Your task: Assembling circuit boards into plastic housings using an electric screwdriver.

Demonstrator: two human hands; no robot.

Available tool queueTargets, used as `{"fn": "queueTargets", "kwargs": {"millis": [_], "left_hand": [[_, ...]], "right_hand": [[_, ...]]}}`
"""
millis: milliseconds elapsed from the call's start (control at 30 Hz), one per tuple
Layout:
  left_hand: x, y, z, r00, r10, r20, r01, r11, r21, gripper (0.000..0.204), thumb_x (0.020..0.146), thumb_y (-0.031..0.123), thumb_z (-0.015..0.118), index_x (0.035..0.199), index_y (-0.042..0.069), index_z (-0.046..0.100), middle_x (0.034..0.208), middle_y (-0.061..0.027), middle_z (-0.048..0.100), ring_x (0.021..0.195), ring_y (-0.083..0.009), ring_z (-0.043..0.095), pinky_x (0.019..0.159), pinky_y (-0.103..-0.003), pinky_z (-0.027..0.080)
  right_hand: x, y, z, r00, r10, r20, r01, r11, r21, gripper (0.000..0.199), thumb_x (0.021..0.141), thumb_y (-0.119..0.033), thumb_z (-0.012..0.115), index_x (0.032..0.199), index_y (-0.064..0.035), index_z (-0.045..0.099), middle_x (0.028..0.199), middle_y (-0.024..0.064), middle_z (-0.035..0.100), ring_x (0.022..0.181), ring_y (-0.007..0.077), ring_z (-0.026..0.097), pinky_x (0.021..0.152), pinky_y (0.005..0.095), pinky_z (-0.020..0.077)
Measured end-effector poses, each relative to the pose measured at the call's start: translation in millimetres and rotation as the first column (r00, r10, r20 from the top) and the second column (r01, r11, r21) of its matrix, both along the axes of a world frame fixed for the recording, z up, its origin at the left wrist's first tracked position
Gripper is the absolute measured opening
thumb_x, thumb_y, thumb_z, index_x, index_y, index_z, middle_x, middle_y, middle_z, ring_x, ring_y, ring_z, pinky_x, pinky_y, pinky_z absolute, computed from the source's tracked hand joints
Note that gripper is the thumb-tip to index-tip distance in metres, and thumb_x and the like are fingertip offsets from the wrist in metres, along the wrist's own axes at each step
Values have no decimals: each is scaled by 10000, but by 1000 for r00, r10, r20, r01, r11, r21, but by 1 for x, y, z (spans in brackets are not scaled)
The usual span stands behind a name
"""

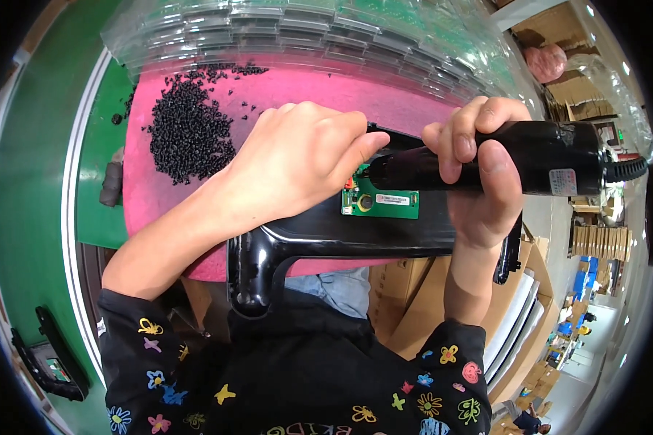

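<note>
My right hand [482, 170] grips a black electric screwdriver [537, 148], held nearly level with its nose pointing left. The nose reaches a green circuit board [406, 210], which bears a white label and lies in a glossy black plastic housing [326, 235]. Across the housing, my left hand [305, 156] is closed beside the screwdriver's nose, thumb and fingers drawn together. Whatever those fingertips hold is hidden behind the hand. The driver's very tip is hard to see.
A heap of small black screws [189, 130] lies on the pink mat [141, 196], left of the housing. Stacked clear plastic trays [305, 32] line the far side. An open cardboard box [413, 297] stands near right. Another black housing [51, 355] sits at lower left.
</note>
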State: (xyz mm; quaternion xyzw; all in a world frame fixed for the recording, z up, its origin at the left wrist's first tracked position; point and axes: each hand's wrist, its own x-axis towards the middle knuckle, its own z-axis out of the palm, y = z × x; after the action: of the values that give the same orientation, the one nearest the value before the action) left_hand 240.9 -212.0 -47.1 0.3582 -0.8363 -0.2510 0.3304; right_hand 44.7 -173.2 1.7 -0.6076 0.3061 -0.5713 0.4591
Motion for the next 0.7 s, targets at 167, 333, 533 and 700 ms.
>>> {"fn": "queueTargets", "kwargs": {"millis": [167, 333, 533, 700], "left_hand": [[2, 1, -1, 1000, 7, -26, -7, 999, -31, 246, 909, 207, 666, 826, 12, 540, 699, -162, 589, 672, -386, 605, 552, -452, 447], [5, 2, -4, 1000, -22, 17, 24, 993, -116, 191, 846, 105, 693, 953, 35, 551, 818, -131, 607, 726, -381, 618, 579, -457, 469], [7, 0, -15, 998, -57, 23, 59, 990, -127, 139, 861, 86, 663, 969, 30, 595, 846, -138, 628, 756, -386, 625, 606, -474, 485], [5, 1, -10, 994, -58, 95, 63, 996, -55, 113, 872, 105, 650, 949, 24, 635, 847, -150, 649, 797, -386, 635, 639, -476, 497]], "right_hand": [[8, -10, 1, 989, 145, 29, -145, 989, 17, 272, 874, -216, 659, 1049, -74, 508, 806, 13, 502, 597, 90, 468, 678, 285, 432], [13, -13, 1, 993, 114, 6, -115, 993, 25, 271, 871, -230, 671, 1030, -82, 510, 787, 1, 502, 579, 80, 455, 630, 269, 358], [14, -17, -1, 989, 145, -11, -145, 989, 26, 279, 873, -248, 684, 1016, -82, 511, 767, 2, 500, 559, 79, 446, 625, 271, 371], [9, -22, 3, 969, 248, -3, -248, 968, 48, 268, 877, -236, 677, 1012, -77, 508, 756, 13, 498, 560, 82, 440, 599, 262, 370]]}}
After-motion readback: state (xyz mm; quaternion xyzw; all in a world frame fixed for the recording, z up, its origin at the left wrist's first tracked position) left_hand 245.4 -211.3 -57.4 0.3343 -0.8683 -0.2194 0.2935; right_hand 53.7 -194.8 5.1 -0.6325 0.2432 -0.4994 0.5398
